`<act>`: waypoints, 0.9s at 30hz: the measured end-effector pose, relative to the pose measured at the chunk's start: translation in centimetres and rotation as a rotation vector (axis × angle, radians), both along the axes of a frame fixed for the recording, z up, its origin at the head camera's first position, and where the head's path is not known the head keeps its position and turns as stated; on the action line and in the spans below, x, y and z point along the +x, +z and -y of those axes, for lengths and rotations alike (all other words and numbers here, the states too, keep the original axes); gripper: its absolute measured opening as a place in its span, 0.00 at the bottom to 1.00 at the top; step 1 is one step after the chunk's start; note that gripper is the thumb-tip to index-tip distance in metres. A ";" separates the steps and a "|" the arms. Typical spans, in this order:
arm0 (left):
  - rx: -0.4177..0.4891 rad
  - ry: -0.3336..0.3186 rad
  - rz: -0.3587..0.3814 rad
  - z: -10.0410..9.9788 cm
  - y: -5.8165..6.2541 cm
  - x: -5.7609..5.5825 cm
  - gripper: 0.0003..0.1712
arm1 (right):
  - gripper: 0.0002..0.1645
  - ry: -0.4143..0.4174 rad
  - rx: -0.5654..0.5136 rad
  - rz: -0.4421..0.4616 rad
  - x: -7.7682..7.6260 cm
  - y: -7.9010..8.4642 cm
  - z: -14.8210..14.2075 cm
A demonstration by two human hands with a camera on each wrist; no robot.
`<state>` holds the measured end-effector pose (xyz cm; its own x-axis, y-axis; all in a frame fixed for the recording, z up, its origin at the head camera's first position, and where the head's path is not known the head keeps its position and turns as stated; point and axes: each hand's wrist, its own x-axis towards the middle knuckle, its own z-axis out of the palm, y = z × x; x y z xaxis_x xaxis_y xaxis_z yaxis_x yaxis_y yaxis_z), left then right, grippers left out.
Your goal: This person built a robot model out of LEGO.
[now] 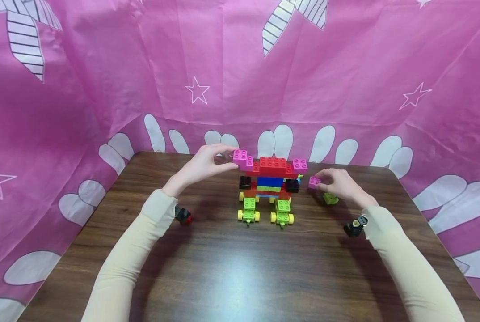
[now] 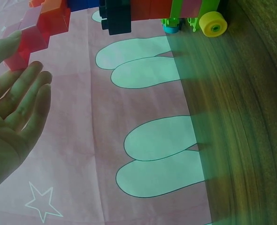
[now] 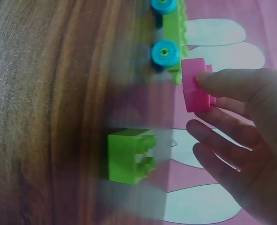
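Observation:
A toy figure built of bricks, with a red top block [image 1: 273, 166] and green wheeled bases [image 1: 249, 210], stands mid-table. At its upper left end my left hand [image 1: 208, 162] pinches a pink brick [image 1: 240, 156] between thumb and fingers; in the left wrist view that brick [image 2: 17, 60] joins another pink one. To the figure's right, my right hand [image 1: 339, 183] pinches a separate pink brick [image 1: 314, 182], held above the table in the right wrist view. Below that hand lies a loose green brick [image 1: 330, 198], studs sideways in the right wrist view.
Another pink brick [image 1: 299, 165] caps the figure's right end, and black bricks [image 1: 245, 182] stick out at its sides. A wheeled piece with blue wheels [image 3: 165, 54] shows in the right wrist view. Pink patterned cloth [image 1: 240, 67] hangs behind the wooden table [image 1: 208, 268].

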<state>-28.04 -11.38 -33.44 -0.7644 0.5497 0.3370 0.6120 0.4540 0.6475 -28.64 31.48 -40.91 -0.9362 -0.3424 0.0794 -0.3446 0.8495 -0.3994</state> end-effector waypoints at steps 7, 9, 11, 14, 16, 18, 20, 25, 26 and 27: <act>-0.009 0.013 -0.009 0.2 0.0 0.1 0.26 | 0.20 0.027 -0.027 -0.050 1.0 2.0 0.6; -0.012 0.018 -0.011 0.2 0.0 0.1 0.26 | 0.19 0.045 -0.033 -0.078 1.2 2.6 0.9; -0.014 0.018 -0.009 0.2 0.0 0.1 0.26 | 0.19 0.058 -0.033 -0.115 1.4 3.2 1.2; -0.016 0.019 -0.005 0.2 0.0 0.1 0.26 | 0.18 0.083 -0.033 -0.186 1.9 4.4 1.7; -0.017 0.018 -0.005 0.2 0.0 0.1 0.26 | 0.18 0.085 -0.033 -0.226 2.1 5.1 2.1; -0.014 0.017 -0.002 0.2 0.0 0.1 0.26 | 0.18 0.086 -0.030 -0.258 2.4 5.8 2.4; -0.011 0.014 0.001 0.2 0.0 0.1 0.26 | 0.18 0.083 -0.028 -0.281 2.6 6.3 2.7; -0.008 0.007 0.003 0.1 0.0 0.0 0.27 | 0.18 0.103 -0.038 -0.331 3.3 7.8 3.1; -0.010 0.008 0.000 0.1 0.0 0.0 0.27 | 0.18 0.107 -0.040 -0.340 3.4 8.1 3.2; -0.010 0.010 -0.001 0.1 0.0 -0.1 0.27 | 0.18 0.109 -0.042 -0.347 3.5 8.4 3.2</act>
<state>-28.10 -11.47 -33.41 -0.7695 0.5457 0.3317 0.6079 0.4667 0.6424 -25.12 28.27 -32.48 -0.8089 -0.4289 0.4022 -0.5538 0.7856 -0.2761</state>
